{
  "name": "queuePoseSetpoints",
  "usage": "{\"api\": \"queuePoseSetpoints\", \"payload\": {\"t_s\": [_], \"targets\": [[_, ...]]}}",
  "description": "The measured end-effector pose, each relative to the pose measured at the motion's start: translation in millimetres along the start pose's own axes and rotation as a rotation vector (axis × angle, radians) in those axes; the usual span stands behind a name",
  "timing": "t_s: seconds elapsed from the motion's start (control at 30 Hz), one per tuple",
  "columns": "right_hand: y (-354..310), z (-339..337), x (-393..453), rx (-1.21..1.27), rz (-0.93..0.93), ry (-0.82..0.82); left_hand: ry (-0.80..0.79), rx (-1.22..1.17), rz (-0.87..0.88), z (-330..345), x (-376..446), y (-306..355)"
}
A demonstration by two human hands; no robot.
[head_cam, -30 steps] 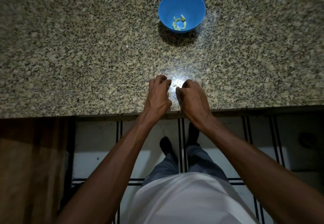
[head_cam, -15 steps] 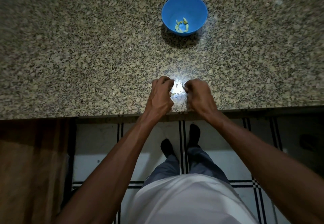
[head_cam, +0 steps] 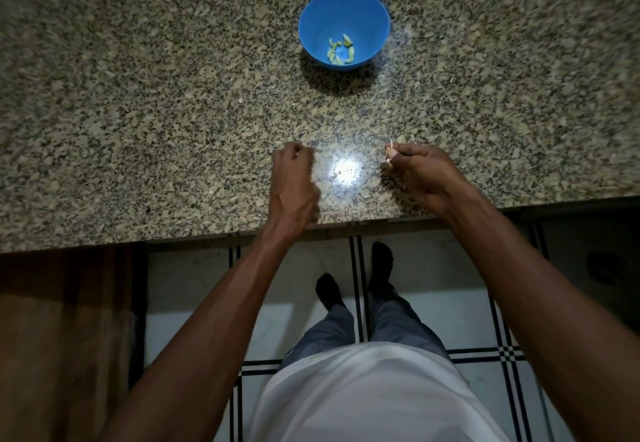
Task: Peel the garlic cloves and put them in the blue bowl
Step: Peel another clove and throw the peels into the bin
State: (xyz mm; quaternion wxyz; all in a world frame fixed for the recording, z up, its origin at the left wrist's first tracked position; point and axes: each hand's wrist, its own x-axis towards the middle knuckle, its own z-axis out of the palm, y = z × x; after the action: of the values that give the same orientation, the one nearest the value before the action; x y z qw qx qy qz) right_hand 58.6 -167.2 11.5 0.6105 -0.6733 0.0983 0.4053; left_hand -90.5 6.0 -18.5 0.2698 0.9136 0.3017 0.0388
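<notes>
Hands pulled apart since a moment ago, when both met over the bright glare near the front edge of the granite counter [head_cam: 138, 95]; right hand [head_cam: 420, 173] now out to the right, fingertips pinching a pale garlic clove [head_cam: 388, 156] with a curl of skin lifting off it. Left hand [head_cam: 294, 182] curled tight near the same edge, contents impossible to tell. Probably skin torn free, so clove nearly ready for the blue bowl [head_cam: 374, 26] toward the back edge, several peeled cloves [head_cam: 340, 50] already inside.
</notes>
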Motion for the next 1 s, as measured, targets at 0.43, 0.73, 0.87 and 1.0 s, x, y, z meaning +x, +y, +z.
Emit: {"api": "queuePoseSetpoints", "payload": {"t_s": [0.43,0.73,0.87,1.0], "targets": [[4.1,-5.8,6.4,0.013,0.010,0.013,-0.111,-0.139,-0.065,30.9,-41.5,45.9],[-3.0,-13.0,-0.9,0.018,-0.014,0.040,0.004,-0.019,-0.192,16.2,-2.1,30.8],[1.3,-11.7,-1.4,-0.014,-0.001,0.049,-0.123,0.052,0.083,26.8,-6.3,36.0],[7.4,-14.5,-1.7,-0.057,0.010,0.036,-0.242,0.118,0.296,24.5,-10.1,43.4]]}}
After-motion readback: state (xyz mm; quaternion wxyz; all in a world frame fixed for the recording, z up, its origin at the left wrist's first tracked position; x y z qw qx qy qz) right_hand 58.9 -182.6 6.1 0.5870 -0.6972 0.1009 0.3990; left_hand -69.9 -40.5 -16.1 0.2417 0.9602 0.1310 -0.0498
